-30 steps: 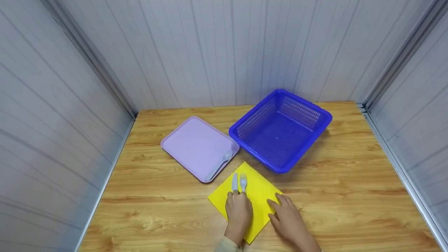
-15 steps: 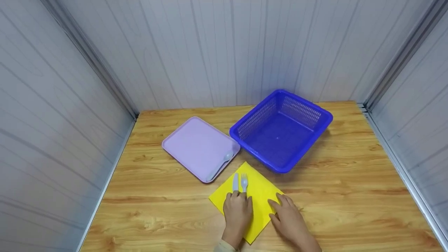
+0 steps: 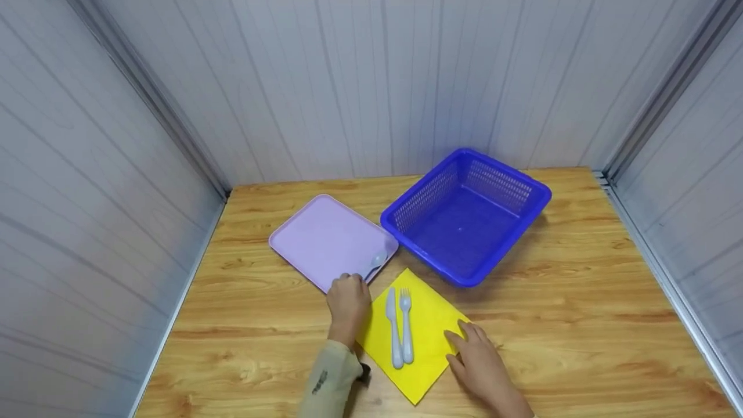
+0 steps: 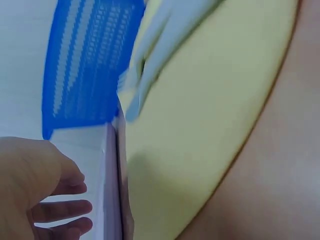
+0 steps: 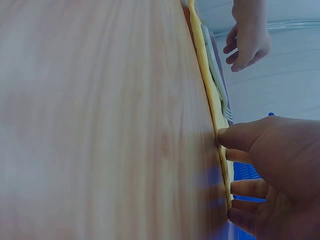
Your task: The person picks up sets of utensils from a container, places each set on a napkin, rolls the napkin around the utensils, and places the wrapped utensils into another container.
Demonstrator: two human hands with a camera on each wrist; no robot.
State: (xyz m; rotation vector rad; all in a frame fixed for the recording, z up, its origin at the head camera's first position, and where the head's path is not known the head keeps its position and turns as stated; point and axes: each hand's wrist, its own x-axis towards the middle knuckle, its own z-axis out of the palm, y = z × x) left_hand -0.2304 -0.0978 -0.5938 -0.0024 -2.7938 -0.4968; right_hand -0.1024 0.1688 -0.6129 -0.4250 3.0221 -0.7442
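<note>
While left hand point(image 3: 349, 301) partly hides spoon point(image 3: 378, 259) in head view, left wrist shows slack grip; right hand point(image 3: 480, 363) relaxed.

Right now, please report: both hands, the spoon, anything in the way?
Left hand empty, by near corner of lilac tray. Right hand touching yellow cloth. Spoon on tray, not held. Left hand partly hides it in head view.
</note>
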